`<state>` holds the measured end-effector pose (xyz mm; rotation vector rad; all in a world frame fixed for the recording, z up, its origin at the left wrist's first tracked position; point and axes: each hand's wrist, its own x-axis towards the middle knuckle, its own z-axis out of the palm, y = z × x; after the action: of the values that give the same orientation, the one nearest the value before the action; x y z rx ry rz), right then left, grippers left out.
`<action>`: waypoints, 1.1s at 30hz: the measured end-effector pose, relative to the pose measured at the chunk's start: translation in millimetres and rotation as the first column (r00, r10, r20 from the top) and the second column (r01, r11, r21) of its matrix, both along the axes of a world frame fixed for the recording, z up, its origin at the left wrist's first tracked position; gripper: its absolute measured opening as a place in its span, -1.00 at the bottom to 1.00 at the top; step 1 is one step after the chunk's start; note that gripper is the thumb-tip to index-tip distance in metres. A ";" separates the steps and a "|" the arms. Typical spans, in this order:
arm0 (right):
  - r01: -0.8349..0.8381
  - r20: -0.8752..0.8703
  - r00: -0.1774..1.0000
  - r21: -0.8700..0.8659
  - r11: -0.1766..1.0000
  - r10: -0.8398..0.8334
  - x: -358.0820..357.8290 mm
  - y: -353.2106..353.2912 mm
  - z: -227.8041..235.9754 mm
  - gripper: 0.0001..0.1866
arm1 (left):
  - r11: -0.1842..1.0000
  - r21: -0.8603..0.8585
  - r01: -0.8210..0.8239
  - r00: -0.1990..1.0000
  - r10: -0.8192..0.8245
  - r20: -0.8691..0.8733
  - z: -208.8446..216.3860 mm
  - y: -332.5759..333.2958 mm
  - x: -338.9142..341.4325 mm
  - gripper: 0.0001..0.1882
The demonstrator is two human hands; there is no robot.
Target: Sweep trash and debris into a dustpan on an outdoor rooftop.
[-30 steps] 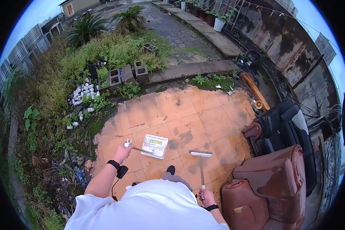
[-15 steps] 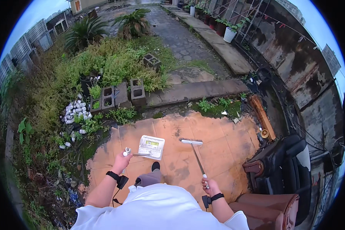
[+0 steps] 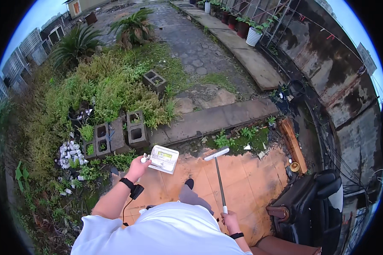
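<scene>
I saw a floor of orange tiles [image 3: 242, 175], stained in patches, left of a black armchair [image 3: 304, 208] at its edge. Brown upholstered piece [image 3: 285, 246], mostly cut off, stood nearer than the armchair; wooden beam [image 3: 292, 142] lay beyond the armchair, along the floor's edge.

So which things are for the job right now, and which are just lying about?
In use:
- white dustpan, its handle in the left hand
- long-handled broom, held in the right hand

Just lying about:
- hollow concrete blocks
- wooden beam
- black padded seat
- heap of white pieces
</scene>
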<state>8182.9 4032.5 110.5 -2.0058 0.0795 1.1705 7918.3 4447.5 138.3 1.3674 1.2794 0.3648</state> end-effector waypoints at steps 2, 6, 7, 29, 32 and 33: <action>-0.032 0.038 0.999 0.015 0.999 0.032 56.3 55.6 -1.7 -0.87 | 0.997 -0.009 -0.070 0.996 0.071 0.046 19.2 41.9 46.7 -0.69; -0.074 0.016 0.997 -0.002 0.997 0.074 167.8 180.9 -1.8 -0.89 | 0.982 -0.104 -0.160 0.977 0.173 0.126 49.6 129.6 126.8 -0.80; -0.077 0.006 0.997 -0.008 0.997 0.077 196.8 213.1 -3.1 -0.89 | 0.984 -0.078 -0.158 0.972 0.169 0.161 52.1 154.1 144.5 -0.80; 0.177 -0.044 0.976 -0.394 0.902 -0.211 543.1 637.1 -27.0 -0.86 | 0.980 -0.022 0.197 0.972 -0.192 0.133 8.9 679.8 537.9 -0.64; 0.223 0.011 0.972 -0.363 0.905 -0.235 599.3 673.1 -43.0 -0.85 | 0.981 0.042 0.188 0.981 -0.190 0.031 1.8 733.7 582.7 -0.64; 0.250 0.007 0.965 -0.308 0.918 -0.261 622.9 689.5 -50.1 -0.84 | 0.990 0.042 0.132 0.991 -0.133 0.020 2.5 750.1 599.3 -0.66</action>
<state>8805.8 4721.9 60.4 -2.1625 0.5567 1.0723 8517.5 5197.6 140.8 1.4703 1.1607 0.3154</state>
